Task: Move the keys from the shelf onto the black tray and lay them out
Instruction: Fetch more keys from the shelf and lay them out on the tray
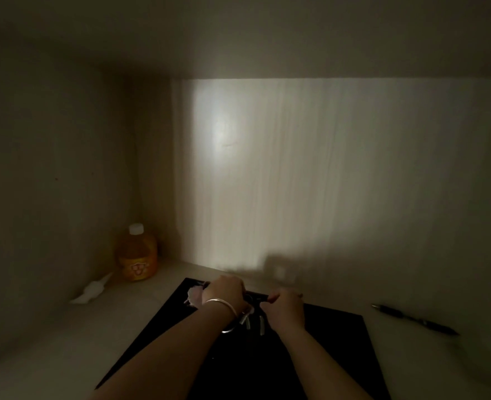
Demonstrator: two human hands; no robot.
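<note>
A black tray (325, 356) lies on the pale shelf surface in dim light. Both my hands are over its far edge. My left hand (225, 294), with a bangle on the wrist, is closed around a bunch of keys; a pink fluffy charm (193, 295) pokes out to its left. Silvery keys (253, 321) hang between the two hands over the tray. My right hand (286, 310) pinches part of the same bunch at its top. The key ring itself is mostly hidden by my fingers.
An orange bottle (137, 255) with a white cap stands in the back left corner. A small white object (92, 291) lies near it on the shelf. A dark pen (414, 319) lies to the right of the tray. The wall rises right behind the tray.
</note>
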